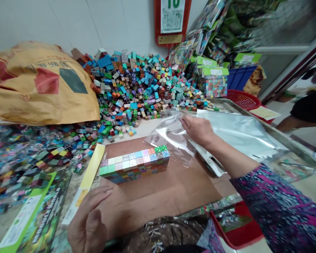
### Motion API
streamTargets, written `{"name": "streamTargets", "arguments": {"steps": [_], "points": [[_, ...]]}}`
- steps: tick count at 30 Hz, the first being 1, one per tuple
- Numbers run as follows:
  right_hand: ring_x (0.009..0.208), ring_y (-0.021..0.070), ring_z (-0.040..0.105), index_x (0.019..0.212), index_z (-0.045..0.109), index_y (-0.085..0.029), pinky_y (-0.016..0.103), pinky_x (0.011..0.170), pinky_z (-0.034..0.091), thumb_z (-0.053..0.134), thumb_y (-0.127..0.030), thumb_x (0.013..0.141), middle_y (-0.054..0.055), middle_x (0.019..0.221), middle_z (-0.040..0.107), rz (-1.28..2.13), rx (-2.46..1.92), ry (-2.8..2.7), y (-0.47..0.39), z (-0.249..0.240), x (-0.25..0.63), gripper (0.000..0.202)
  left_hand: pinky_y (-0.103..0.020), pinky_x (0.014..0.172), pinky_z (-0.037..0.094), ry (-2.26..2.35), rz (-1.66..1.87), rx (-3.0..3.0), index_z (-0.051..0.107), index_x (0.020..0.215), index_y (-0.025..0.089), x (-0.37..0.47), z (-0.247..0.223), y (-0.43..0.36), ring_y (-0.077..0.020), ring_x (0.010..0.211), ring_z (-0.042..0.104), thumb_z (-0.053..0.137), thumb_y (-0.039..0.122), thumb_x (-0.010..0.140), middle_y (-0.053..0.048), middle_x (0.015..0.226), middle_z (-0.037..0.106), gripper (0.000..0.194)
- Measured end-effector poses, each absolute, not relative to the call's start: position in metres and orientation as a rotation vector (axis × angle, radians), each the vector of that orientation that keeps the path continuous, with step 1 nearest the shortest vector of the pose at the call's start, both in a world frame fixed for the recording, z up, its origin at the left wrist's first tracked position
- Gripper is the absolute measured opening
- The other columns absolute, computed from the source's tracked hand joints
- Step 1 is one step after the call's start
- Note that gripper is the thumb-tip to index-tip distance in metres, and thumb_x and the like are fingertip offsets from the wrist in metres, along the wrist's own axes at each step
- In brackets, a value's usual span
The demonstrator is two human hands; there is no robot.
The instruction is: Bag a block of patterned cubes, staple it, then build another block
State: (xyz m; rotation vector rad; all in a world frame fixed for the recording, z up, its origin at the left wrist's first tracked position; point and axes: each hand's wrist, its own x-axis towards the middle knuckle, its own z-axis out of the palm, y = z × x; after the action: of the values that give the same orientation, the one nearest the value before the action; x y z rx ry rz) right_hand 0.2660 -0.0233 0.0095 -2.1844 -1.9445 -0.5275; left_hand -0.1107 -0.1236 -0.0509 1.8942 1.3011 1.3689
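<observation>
My right hand [198,130] pinches the edge of a clear plastic bag [171,137], which hangs toward the brown board [173,189]. On that board stands a long block of small patterned cubes [135,163], packed in neat rows. My left hand [88,219] rests near the block's front left, fingers stretched out with the thumb apart, holding nothing. A pile of clear flat bags [234,131] lies beyond my right wrist. Partly under my right forearm is a pale flat object with a dark edge [209,160], whose kind I cannot make out.
A big heap of loose cubes [144,88] leans against the wall, beside a yellow sack [42,84]. Printed header cards [37,214] and a yellow strip [91,168] lie left. Right are a red basket [243,99], packed bags [214,84] and a person's arm [287,121]. A red bin [242,235] sits below.
</observation>
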Motion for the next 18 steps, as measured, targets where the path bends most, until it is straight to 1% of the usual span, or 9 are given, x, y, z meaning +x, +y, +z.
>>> {"name": "streamTargets", "arguments": {"steps": [1, 3, 5, 8, 10, 12, 13, 15, 18], "points": [[0.064, 0.0165, 0.059, 0.097, 0.066, -0.018, 0.029, 0.054, 0.024, 0.033, -0.035, 0.101, 0.007, 0.083, 0.072, -0.590, -2.134, -1.917, -0.030, 0.014, 0.267, 0.038, -0.046, 0.101, 0.046, 1.172, 1.340, 2.027, 0.067, 0.109, 0.032, -0.106, -0.044, -0.125, -0.0273, 0.110, 0.061, 0.043, 0.037, 0.095, -0.003, 0.113, 0.067, 0.028], [0.062, 0.0147, 0.057, 0.091, 0.066, -0.017, 0.029, 0.053, 0.024, 0.032, -0.032, 0.100, 0.006, 0.078, 0.071, -0.733, -2.011, -1.865, -0.046, 0.023, 0.267, 0.038, -0.041, 0.097, 0.049, 0.967, 1.253, 2.249, 0.062, 0.121, 0.033, -0.097, -0.030, -0.126, -0.0251, 0.111, 0.061, 0.048, 0.020, 0.092, -0.003, 0.117, 0.065, 0.035], [0.058, 0.0136, 0.054, 0.083, 0.064, -0.017, 0.029, 0.052, 0.024, 0.034, -0.028, 0.099, 0.004, 0.070, 0.068, -0.864, -1.914, -1.853, -0.062, 0.032, 0.263, 0.036, -0.038, 0.094, 0.051, 0.896, 1.184, 2.389, 0.059, 0.125, 0.032, -0.085, -0.014, -0.125, -0.0231, 0.111, 0.061, 0.051, 0.014, 0.089, -0.004, 0.118, 0.065, 0.041], [0.051, 0.0133, 0.048, 0.071, 0.060, -0.019, 0.030, 0.050, 0.022, 0.039, -0.022, 0.096, 0.002, 0.059, 0.061, -1.035, -1.766, -1.953, -0.084, 0.040, 0.253, 0.033, -0.034, 0.094, 0.052, 0.725, 1.150, 2.690, 0.061, 0.120, 0.026, -0.062, 0.014, -0.119, -0.0216, 0.112, 0.061, 0.057, 0.011, 0.084, -0.007, 0.121, 0.065, 0.039], [0.048, 0.0142, 0.046, 0.068, 0.058, -0.020, 0.031, 0.049, 0.022, 0.043, -0.018, 0.094, 0.001, 0.055, 0.057, -1.134, -1.634, -2.052, -0.095, 0.043, 0.245, 0.030, -0.036, 0.098, 0.051, 0.535, 1.157, 2.929, 0.065, 0.115, 0.024, -0.043, 0.034, -0.112, -0.0235, 0.116, 0.058, 0.060, 0.011, 0.082, -0.008, 0.121, 0.067, 0.035], [0.048, 0.0154, 0.047, 0.070, 0.058, -0.020, 0.031, 0.049, 0.024, 0.044, -0.012, 0.091, 0.000, 0.054, 0.055, -1.188, -1.529, -2.129, -0.104, 0.046, 0.238, 0.026, -0.038, 0.103, 0.047, 0.388, 1.195, 3.151, 0.066, 0.117, 0.025, -0.024, 0.053, -0.103, -0.0232, 0.117, 0.057, 0.055, 0.016, 0.088, -0.005, 0.120, 0.069, 0.032], [0.048, 0.0158, 0.048, 0.072, 0.058, -0.020, 0.031, 0.049, 0.026, 0.044, -0.009, 0.089, 0.000, 0.055, 0.056, -1.188, -1.499, -2.159, -0.108, 0.048, 0.236, 0.025, -0.038, 0.103, 0.047, 0.317, 1.195, 3.248, 0.065, 0.118, 0.026, -0.015, 0.060, -0.098, -0.0221, 0.117, 0.058, 0.051, 0.019, 0.091, -0.003, 0.122, 0.068, 0.031], [0.049, 0.0161, 0.050, 0.074, 0.058, -0.019, 0.031, 0.049, 0.028, 0.042, -0.006, 0.087, 0.000, 0.056, 0.057, -1.148, -1.461, -2.207, -0.114, 0.052, 0.233, 0.024, -0.037, 0.101, 0.047, 0.243, 1.152, 3.411, 0.064, 0.121, 0.027, 0.002, 0.070, -0.087, -0.0198, 0.114, 0.059, 0.045, 0.018, 0.094, 0.000, 0.127, 0.066, 0.034], [0.049, 0.0162, 0.051, 0.076, 0.058, -0.019, 0.031, 0.049, 0.030, 0.039, -0.007, 0.088, 0.001, 0.057, 0.058, -1.060, -1.428, -2.232, -0.122, 0.055, 0.232, 0.026, -0.039, 0.096, 0.049, 0.172, 1.170, 3.512, 0.061, 0.123, 0.027, 0.024, 0.076, -0.071, -0.0204, 0.111, 0.060, 0.046, 0.017, 0.095, -0.002, 0.125, 0.065, 0.034]]}}
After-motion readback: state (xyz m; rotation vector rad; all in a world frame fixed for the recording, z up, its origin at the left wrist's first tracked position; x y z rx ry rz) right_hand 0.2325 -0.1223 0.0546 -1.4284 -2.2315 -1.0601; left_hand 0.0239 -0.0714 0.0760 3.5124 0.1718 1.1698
